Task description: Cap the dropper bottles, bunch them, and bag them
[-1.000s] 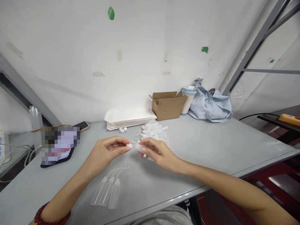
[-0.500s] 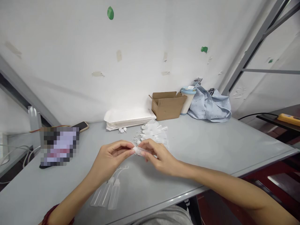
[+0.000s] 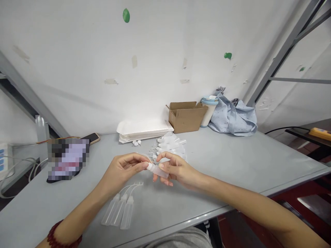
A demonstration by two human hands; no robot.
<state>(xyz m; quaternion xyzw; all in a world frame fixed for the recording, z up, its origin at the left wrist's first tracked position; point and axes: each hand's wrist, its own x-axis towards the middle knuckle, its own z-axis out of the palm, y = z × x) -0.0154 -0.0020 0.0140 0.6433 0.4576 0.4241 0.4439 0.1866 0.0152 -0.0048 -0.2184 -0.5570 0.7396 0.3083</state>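
Observation:
Between my two hands is a small translucent squeeze bottle [image 3: 160,171], tilted, with its white cap end to the left. My left hand [image 3: 126,167] pinches the white cap [image 3: 149,166] between thumb and fingers. The bottle's body is held by the thumb and fingers of my right hand [image 3: 178,169], some fingers stretched out beyond it. Nearer me, three similar bottles [image 3: 126,215] lie side by side, thin curved tubes rising from their caps. Just beyond my hands lies a pile of bottles [image 3: 172,144], partly hidden by my right hand.
At the back stand a stack of flat white cartons [image 3: 144,131], an open cardboard box [image 3: 188,120], a lidded cup [image 3: 209,112] and a light blue cloth bag [image 3: 232,117]. Several small white caps [image 3: 136,143] sit before the cartons. A phone [image 3: 92,137] lies back left.
My right hand's fingers have opened out around the bottle, and more of its body shows. My left hand stays at the cap. The view has shifted slightly.

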